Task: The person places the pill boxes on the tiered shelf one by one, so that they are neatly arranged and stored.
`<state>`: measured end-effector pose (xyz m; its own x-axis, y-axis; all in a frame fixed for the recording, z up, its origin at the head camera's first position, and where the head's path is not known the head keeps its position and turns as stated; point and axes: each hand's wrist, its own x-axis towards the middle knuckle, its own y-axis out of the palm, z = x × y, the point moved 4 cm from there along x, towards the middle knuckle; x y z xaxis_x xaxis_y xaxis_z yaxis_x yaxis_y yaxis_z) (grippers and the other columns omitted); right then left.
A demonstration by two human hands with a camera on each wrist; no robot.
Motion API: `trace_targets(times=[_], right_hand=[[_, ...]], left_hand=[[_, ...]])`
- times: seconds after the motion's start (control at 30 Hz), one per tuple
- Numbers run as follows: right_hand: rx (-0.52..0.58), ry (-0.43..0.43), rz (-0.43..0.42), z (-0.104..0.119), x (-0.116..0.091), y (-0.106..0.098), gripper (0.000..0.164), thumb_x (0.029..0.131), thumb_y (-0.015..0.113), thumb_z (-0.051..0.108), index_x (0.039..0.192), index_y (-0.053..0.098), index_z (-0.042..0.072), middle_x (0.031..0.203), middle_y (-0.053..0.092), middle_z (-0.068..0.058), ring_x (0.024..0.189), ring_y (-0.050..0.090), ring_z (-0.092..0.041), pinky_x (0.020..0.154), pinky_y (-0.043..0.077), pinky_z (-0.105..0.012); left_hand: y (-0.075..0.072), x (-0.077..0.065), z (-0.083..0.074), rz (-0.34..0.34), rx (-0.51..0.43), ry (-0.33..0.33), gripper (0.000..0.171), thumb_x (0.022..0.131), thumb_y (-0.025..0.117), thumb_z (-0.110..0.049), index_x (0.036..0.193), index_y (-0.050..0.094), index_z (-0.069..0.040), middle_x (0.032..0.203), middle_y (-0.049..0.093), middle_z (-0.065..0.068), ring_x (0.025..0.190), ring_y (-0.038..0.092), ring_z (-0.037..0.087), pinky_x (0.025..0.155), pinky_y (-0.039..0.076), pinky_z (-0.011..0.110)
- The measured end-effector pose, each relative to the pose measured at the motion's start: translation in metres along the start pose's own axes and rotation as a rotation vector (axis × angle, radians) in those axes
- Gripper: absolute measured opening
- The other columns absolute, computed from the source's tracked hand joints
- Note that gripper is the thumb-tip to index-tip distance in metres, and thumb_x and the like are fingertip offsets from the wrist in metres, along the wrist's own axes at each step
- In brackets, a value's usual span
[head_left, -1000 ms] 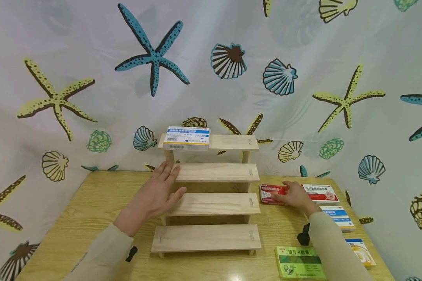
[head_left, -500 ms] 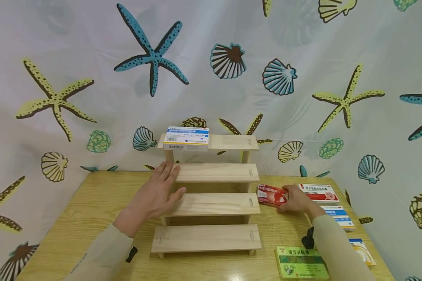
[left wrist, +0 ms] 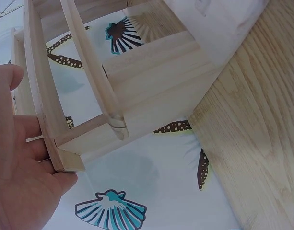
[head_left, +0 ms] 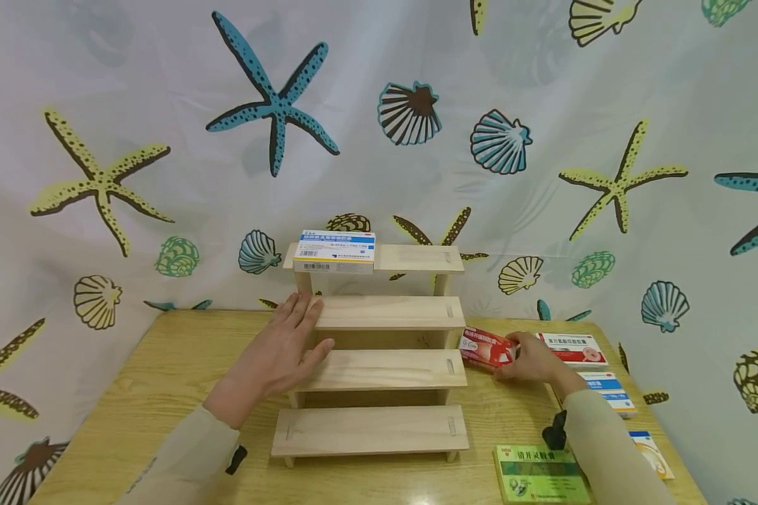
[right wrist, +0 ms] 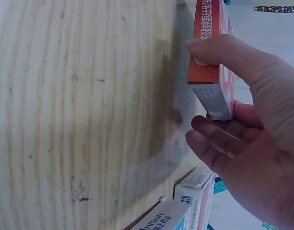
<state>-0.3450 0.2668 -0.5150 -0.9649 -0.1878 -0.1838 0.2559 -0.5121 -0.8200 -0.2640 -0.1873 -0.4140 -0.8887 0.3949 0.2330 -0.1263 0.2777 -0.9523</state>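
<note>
My right hand point(head_left: 530, 359) pinches a red medicine box point(head_left: 483, 348) at its right end, beside the shelf's right side. In the right wrist view the thumb point(right wrist: 209, 50) lies on the box's narrow red side, with fingers on its far face; the white end flap faces the camera. My left hand point(head_left: 284, 344) rests against the left end of a four-tier wooden shelf point(head_left: 385, 312), fingers laid out over the second tier from the top and thumb spread. A white and blue medicine box point(head_left: 335, 250) lies on the left half of the top tier.
Right of the shelf, a white and red medicine box point(head_left: 575, 348), a blue and white one point(head_left: 609, 391) and a white one with orange print point(head_left: 652, 452) line the table's right edge. A green medicine box point(head_left: 540, 473) lies nearer, partly behind my right sleeve. A patterned cloth point(head_left: 417, 182) hangs behind.
My right hand took hold of the red box, drew it slightly left toward the shelf and tilted it. My left hand has stayed in place.
</note>
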Motion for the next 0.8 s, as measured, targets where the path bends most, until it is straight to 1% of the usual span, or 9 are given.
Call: trace_targets(times=[0.03,0.17,0.3,0.43,0.53,0.67,0.8], right_hand=[[0.004,0.002,0.0,0.001,0.0,-0.001,0.095,0.077,0.093,0.037,0.149,0.048,-0.007,0.125,0.063,-0.018,0.103,0.059,-0.028,0.092,0.055,-0.046],[0.025,-0.013,-0.015,0.007,-0.002,-0.008,0.089,0.08,0.09,0.037,0.148,0.05,-0.006,0.128,0.064,-0.018,0.107,0.06,-0.028,0.095,0.055,-0.045],[0.058,-0.081,-0.048,0.014,-0.004,-0.018,0.088,0.083,0.087,0.038,0.148,0.049,-0.008,0.132,0.064,-0.022,0.107,0.062,-0.028,0.093,0.056,-0.044],[0.046,-0.137,-0.098,0.021,-0.006,-0.029,0.088,0.083,0.085,0.04,0.147,0.05,-0.01,0.132,0.062,-0.025,0.106,0.062,-0.029,0.089,0.056,-0.044],[0.043,-0.139,-0.124,0.024,-0.008,-0.036,0.088,0.084,0.085,0.043,0.147,0.05,-0.008,0.135,0.06,-0.024,0.112,0.061,-0.032,0.092,0.056,-0.046],[0.061,-0.134,-0.135,0.031,-0.014,-0.046,0.089,0.086,0.084,0.046,0.15,0.048,-0.006,0.137,0.06,-0.024,0.121,0.06,-0.037,0.096,0.057,-0.051],[0.058,-0.136,-0.154,0.039,-0.021,-0.057,0.087,0.087,0.083,0.047,0.149,0.048,-0.004,0.136,0.06,-0.023,0.122,0.059,-0.038,0.096,0.057,-0.052]], left_hand=[[0.0,0.0,0.0,0.0,0.001,-0.001,0.076,0.11,0.046,-0.048,0.163,0.032,0.005,0.169,0.026,0.033,0.159,0.022,0.051,0.13,0.023,0.061],[0.0,0.0,0.0,-0.003,0.003,-0.002,0.076,0.11,0.047,-0.047,0.162,0.032,0.005,0.169,0.026,0.032,0.159,0.022,0.051,0.13,0.024,0.061],[0.0,0.0,0.0,-0.002,0.003,-0.004,0.076,0.11,0.048,-0.047,0.162,0.032,0.005,0.169,0.026,0.033,0.159,0.022,0.05,0.13,0.023,0.061],[0.0,0.0,0.0,-0.001,0.006,-0.007,0.076,0.11,0.047,-0.047,0.163,0.032,0.005,0.169,0.026,0.033,0.16,0.021,0.05,0.13,0.024,0.061],[0.0,0.0,0.0,-0.002,0.006,-0.008,0.076,0.11,0.047,-0.047,0.163,0.032,0.005,0.169,0.026,0.033,0.16,0.021,0.05,0.13,0.024,0.06],[0.0,0.0,0.0,-0.003,0.009,-0.008,0.076,0.11,0.047,-0.048,0.163,0.032,0.004,0.169,0.026,0.032,0.159,0.022,0.05,0.13,0.024,0.06],[0.0,0.0,0.0,-0.008,0.014,-0.009,0.077,0.109,0.047,-0.049,0.163,0.032,0.004,0.169,0.026,0.032,0.159,0.023,0.05,0.13,0.024,0.06]])
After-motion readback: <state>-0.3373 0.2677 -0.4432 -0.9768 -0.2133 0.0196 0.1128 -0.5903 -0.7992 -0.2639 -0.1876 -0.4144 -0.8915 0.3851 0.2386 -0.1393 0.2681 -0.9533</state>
